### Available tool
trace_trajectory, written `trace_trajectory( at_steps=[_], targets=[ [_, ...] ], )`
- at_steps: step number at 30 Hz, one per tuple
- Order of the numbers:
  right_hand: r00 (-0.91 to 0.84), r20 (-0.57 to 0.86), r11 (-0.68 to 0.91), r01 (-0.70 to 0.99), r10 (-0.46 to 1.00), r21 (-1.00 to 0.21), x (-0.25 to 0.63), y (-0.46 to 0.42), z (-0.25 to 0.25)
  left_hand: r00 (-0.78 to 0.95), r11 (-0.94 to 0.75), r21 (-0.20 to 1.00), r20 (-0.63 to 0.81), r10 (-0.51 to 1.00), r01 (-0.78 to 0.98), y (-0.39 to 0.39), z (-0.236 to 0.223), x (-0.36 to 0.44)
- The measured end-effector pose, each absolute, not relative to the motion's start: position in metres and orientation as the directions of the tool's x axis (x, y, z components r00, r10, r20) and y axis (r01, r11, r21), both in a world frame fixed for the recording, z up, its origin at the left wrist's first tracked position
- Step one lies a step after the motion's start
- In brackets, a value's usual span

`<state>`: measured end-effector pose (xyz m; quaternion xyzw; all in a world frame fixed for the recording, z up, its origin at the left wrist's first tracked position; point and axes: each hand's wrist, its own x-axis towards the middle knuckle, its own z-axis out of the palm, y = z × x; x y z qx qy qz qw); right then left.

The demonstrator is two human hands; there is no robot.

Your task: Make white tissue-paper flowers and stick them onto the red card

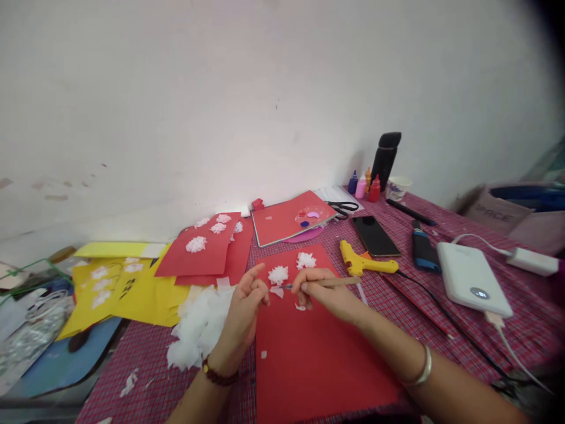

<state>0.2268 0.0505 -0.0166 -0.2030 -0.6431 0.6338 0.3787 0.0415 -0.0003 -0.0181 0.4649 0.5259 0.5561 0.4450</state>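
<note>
A red paper sheet (304, 353) lies in front of me with two white tissue flowers (291, 268) stuck near its far edge. My right hand (324, 291) is closed round a thin wooden-handled brush (335, 282) whose tip points left at a small white tissue piece (277, 291). My left hand (247, 300) is beside it, fingers loosely curled, fingertips pinching at that tissue piece. A heap of white tissue (198, 327) lies just left of the left hand.
A yellow glue gun (364, 262), a black phone (375, 235), a white power bank (472, 280) with cable, scissors (343, 207), small paint bottles (364, 185) and a black flask (385, 158) sit to the right. More red (207, 247) and yellow (128, 288) sheets lie left.
</note>
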Motion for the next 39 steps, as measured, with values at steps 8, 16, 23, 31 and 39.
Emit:
trace_trajectory(
  at_steps=[8,16,23,31,39],
  targets=[
    [-0.557,0.188,0.105,-0.177,0.809,-0.979,0.226,0.057,-0.019,-0.200,-0.061,0.754,0.250,0.947,0.654,0.019,-0.048,0.028],
    [-0.548,0.167,0.115,-0.128,0.820,-0.985,0.225,0.055,-0.018,-0.100,-0.113,0.621,0.298,0.949,0.776,0.023,-0.064,0.036],
    [-0.543,0.160,0.120,-0.109,0.824,-0.987,0.227,0.055,-0.017,-0.141,-0.115,0.741,0.274,0.951,0.661,0.028,-0.066,0.039],
    [-0.617,0.151,0.114,-0.098,0.773,-0.989,0.221,0.047,-0.021,-0.265,-0.059,0.998,0.062,0.962,0.019,0.008,-0.034,0.044],
    [-0.621,0.174,0.126,-0.121,0.765,-0.985,0.217,0.047,-0.029,-0.225,-0.052,0.996,0.035,0.974,-0.069,0.002,-0.032,0.043]
  ],
)
